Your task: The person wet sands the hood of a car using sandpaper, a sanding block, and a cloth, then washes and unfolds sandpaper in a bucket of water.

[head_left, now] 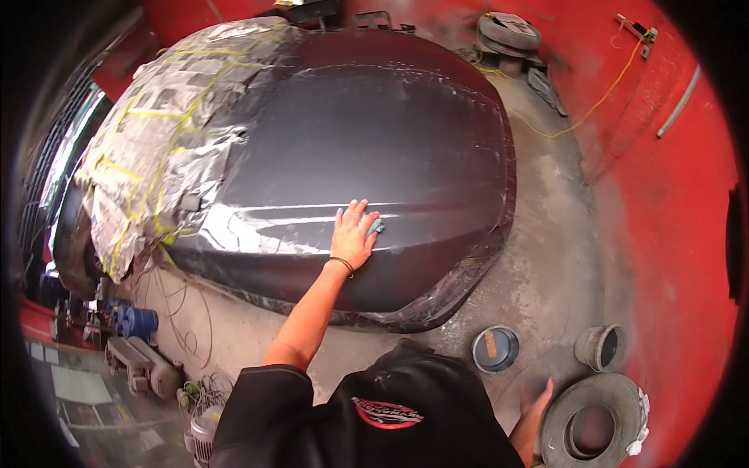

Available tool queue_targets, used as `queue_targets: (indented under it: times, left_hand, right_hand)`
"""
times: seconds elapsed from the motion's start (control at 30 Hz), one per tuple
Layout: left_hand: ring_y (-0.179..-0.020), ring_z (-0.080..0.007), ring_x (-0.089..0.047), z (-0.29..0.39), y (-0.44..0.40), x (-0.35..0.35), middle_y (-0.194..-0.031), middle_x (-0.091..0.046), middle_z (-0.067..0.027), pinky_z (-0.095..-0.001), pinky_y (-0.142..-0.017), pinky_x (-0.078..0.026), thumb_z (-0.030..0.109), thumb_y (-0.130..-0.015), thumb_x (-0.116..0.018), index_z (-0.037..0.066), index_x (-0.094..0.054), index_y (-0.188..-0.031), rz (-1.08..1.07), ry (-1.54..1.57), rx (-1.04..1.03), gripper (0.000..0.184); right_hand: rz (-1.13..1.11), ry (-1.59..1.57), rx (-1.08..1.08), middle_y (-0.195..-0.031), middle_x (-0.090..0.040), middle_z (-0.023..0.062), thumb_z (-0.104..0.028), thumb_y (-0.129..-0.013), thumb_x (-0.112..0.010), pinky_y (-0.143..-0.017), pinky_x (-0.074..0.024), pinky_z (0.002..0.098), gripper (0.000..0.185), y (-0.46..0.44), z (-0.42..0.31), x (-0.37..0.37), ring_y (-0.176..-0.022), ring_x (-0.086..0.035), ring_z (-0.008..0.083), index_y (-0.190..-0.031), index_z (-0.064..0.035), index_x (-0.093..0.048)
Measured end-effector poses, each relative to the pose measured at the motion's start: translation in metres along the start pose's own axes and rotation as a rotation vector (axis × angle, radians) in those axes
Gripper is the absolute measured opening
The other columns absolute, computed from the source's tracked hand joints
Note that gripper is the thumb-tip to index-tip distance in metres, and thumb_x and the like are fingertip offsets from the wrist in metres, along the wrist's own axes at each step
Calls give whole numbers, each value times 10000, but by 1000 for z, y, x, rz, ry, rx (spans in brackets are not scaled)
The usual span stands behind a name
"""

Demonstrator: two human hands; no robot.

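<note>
A red wall curves round the right side of the workshop, above a dusty grey concrete floor. Most of the middle is taken up by a dark car hood, its surface smeared pale in places and lit by long white reflections, with wrinkled masking paper and yellow tape covering the part of the car to its left. A tyre lies on the floor at lower right; near it are a grey bucket and a round tub with a brown block in it. Another tyre sits by the wall at the far end, and a yellow cord trails down nearby. On the left, a blue container and loose cables stand or lie beside the car. The lens edge blacks out the corners, the clutter at far left is hard to make out, and the black shirt hides the floor directly below. The left hand lies palm down on the near part of the hood, fingers long and slightly parted, holding a blue-green pad against the paint; only its edge shows, beside the thumb and forefinger. The right hand is low, just beside the nearer tyre, blurred and partly hidden, so whether its fingers are curled or grasping anything cannot be told.
</note>
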State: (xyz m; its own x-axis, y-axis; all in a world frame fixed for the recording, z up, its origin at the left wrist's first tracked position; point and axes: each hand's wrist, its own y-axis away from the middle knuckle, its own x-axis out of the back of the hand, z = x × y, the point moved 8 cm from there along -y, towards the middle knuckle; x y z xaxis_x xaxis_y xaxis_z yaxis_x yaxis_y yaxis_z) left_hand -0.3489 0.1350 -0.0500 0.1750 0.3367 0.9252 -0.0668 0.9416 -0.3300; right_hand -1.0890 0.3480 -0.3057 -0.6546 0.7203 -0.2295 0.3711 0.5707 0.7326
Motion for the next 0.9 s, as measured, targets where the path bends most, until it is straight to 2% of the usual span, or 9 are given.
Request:
queue_targets:
  times: [0.13, 0.27, 0.4, 0.47, 0.57, 0.63, 0.67, 0.8, 0.9]
  left_hand:
    - [-1524, -371, -454, -5, 36, 18, -1584, -539, -138, -594, -1273, -309, 164, -977, -708, 157, -642, -1417, 12, 63, 45, 445]
    - [-1369, -381, -585, 11, 68, 30, -1420, -663, -147, -510, -1192, -434, 86, -975, -675, 94, -666, -1368, 167, 343, 109, 393]
    - [-1278, -357, -669, 124, 113, 49, -1353, -702, -157, -449, -1114, -528, -54, -940, -618, 91, -678, -1390, 145, 668, 59, 477]
    - [-1318, -342, -637, 174, 140, 18, -1337, -706, -125, -461, -1149, -514, -97, -865, -602, 131, -702, -1389, 3, 763, -38, 580]
    - [-1174, -332, -648, 226, 200, -95, -1167, -721, -93, -457, -1080, -537, -28, -767, -567, 193, -822, -1154, -435, 827, -114, 514]
    - [-1077, -357, -662, 255, 252, -178, -1087, -716, -128, -467, -1015, -544, 83, -811, -658, 214, -823, -1161, -755, 854, -9, 408]
    - [-1096, -365, -678, 273, 270, -204, -1135, -719, -161, -460, -1021, -539, 264, -923, -724, 212, -822, -1182, -1007, 785, 37, 282]
    - [-1313, -263, -648, 329, 312, -256, -1447, -691, -134, -409, -1107, -516, 753, -993, -640, 88, -765, -1361, -1510, 1137, 324, 769]
    - [-1341, -229, -620, 357, 318, -289, -1494, -658, -109, -406, -1141, -503, 702, -1046, -602, 15, -599, -1544, -1727, 1430, 549, 848]
  right_hand:
    - [276, -89, -86, -1364, -662, 35, -595, -979, -622, -1098, -490, 615, 587, 28, 89, 155, -1235, -630, 281, -1406, -194, -628]
    - [251, -87, -164, -1348, -662, 31, -624, -1019, -520, -1088, -501, 623, 584, 72, 148, 186, -1213, -634, 275, -1394, -190, -630]
    - [183, -25, -166, -1438, -598, 64, -583, -1059, -497, -1010, -573, 579, 576, 109, 157, 156, -1287, -606, 283, -1460, -179, -584]
    - [142, -24, -197, -1478, -564, 79, -542, -1061, -556, -1013, -596, 562, 571, 115, 157, 138, -1321, -583, 289, -1489, -163, -558]
    - [76, -42, -207, -1535, -514, 109, -467, -1054, -648, -1065, -602, 550, 606, 114, 157, 106, -1373, -545, 301, -1538, -127, -517]
    - [55, -64, -190, -1573, -481, 152, -359, -1074, -688, -1133, -584, 563, 616, 125, 145, 57, -1425, -512, 318, -1566, -45, -491]
    - [-25, -35, -194, -1577, -484, 153, -340, -1097, -653, -1133, -586, 560, 583, 133, 135, 23, -1427, -516, 318, -1558, -18, -498]
    - [-274, 127, -201, -1415, -650, 153, -298, -1142, -574, -1082, -618, 537, 458, 137, 109, -70, -1307, -651, 308, -1461, 31, -593]
    - [-288, 216, -206, -1387, -666, 144, -239, -1123, -633, -994, -669, 495, 422, 107, 111, -114, -1257, -679, 278, -1461, 10, -593]
